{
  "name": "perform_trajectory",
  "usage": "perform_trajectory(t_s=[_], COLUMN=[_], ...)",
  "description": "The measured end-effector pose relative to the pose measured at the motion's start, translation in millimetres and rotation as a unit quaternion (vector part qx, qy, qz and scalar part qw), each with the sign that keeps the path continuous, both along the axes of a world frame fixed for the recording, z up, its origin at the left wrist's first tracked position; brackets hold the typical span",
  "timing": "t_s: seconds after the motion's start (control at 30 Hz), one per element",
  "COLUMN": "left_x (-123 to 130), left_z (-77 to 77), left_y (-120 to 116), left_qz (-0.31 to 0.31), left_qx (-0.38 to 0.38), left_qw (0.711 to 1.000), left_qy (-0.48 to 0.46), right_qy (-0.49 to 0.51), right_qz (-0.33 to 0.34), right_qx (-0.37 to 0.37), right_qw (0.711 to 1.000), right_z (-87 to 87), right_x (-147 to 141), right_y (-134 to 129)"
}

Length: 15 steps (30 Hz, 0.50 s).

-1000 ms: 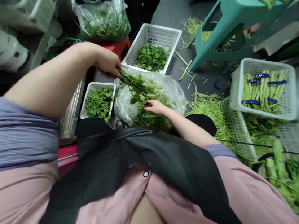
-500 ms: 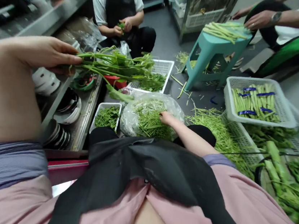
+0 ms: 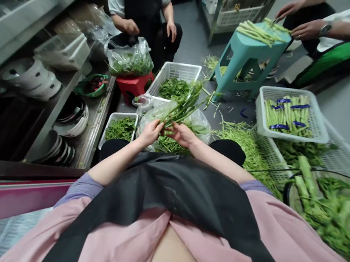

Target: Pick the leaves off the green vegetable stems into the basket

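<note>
My left hand (image 3: 152,132) is closed around the lower ends of a bunch of leafy green stems (image 3: 184,106), whose tops point up and away from me. Close beside it, my right hand (image 3: 183,134) pinches at the same stem ends; its fingertips are partly hidden. Both hands hover over an open clear plastic bag (image 3: 206,124) with cut green stems in it, between my knees. Left of the bag, a small white basket (image 3: 137,122) holds short green pieces. Beyond, a larger white basket (image 3: 183,65) contains leafy greens.
A bag of greens (image 3: 131,59) sits on a red stool (image 3: 132,86). Metal shelving (image 3: 95,125) with bowls runs along my left. Stacked baskets (image 3: 289,137) and a heap of trimmings (image 3: 243,146) are at right. One co-worker sits ahead; another cuts stalks on a teal stool (image 3: 234,66).
My left hand has brought the stems from the far left down over the bag, meeting my right hand, which has risen from the bag. The co-worker ahead no longer holds greens.
</note>
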<state>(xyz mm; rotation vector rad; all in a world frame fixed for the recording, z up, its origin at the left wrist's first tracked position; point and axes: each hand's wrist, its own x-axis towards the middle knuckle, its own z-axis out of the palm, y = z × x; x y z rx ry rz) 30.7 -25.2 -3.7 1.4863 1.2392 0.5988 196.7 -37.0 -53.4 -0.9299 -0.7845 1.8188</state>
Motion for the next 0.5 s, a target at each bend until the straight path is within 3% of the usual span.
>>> perform_trajectory(t_s=[0.1,0.17,0.33,0.4,0.5], left_x=[5.8,4.7,4.8,4.8,0.3], left_z=[-14.7,-19.0,-31.8,-42.0,-63.1], left_y=[2.8,11.7,42.2,54.2,66.3], left_qz=[-0.047,-0.091,-0.149,-0.166,-0.173], left_qx=[0.025,-0.005,-0.058,-0.045,0.001], left_qw=[0.998,0.996,0.987,0.985,0.975], left_qy=[0.016,0.006,-0.025,0.013,0.139], right_qy=[0.042,0.030,-0.031,-0.080,-0.164], right_qz=[-0.093,-0.127,-0.206,-0.263,-0.297], right_qx=[-0.053,-0.049,0.068,0.113,0.174], right_qw=[0.993,0.990,0.976,0.955,0.924], right_z=[-3.8,-8.0,-16.1,-13.0,1.0], right_x=[0.9,4.2,11.3,16.9,31.7], right_y=[14.4,22.2,36.7,43.1,53.0])
